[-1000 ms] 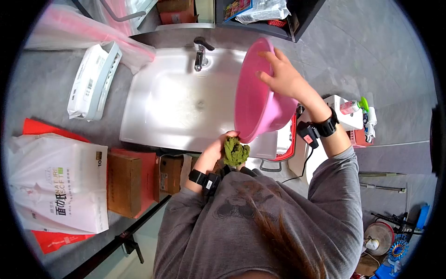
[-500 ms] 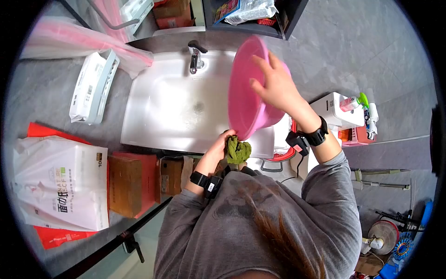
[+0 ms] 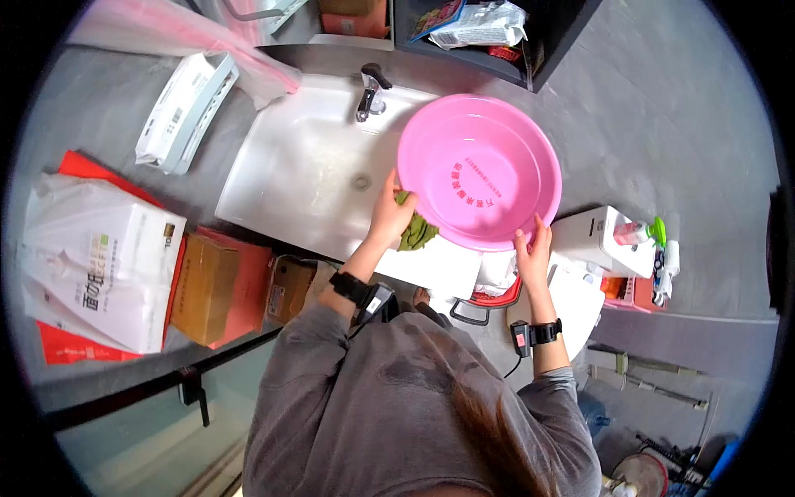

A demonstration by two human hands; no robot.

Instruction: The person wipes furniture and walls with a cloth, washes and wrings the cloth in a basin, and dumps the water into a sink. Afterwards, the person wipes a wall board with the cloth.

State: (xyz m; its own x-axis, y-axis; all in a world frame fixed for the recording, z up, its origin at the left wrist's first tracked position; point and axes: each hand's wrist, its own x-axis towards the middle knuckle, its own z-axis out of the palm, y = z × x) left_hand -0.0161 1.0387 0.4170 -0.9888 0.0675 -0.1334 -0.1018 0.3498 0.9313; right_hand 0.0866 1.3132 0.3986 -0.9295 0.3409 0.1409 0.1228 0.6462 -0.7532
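Note:
A pink plastic basin (image 3: 507, 149) faces up over the right end of the white sink (image 3: 277, 182), with red lettering showing on its inner bottom. My right hand (image 3: 534, 253) grips its near right rim, thumb and fingers bent over the edge. My left hand (image 3: 389, 217) is closed round a crumpled, dark green cloth (image 3: 418, 234), at the basin's near left side; whether it also grips the rim I cannot tell. The faucet (image 3: 370, 93) stands at the sink's back edge, and a little water shows near the drain (image 3: 361, 181).
On the left are a white pack in a grey basket (image 3: 186, 112), a white plastic-wrapped package (image 3: 108, 257) and a cardboard box (image 3: 203, 286). A dark shelf (image 3: 546, 50) hangs at the back. To the right stand a white box (image 3: 600, 238) and a green-topped pump bottle (image 3: 636, 233).
The basin has gone from tipped on its side to facing up, and moved right. My right hand has shifted from its far side to the near rim. The green cloth stays in my left hand.

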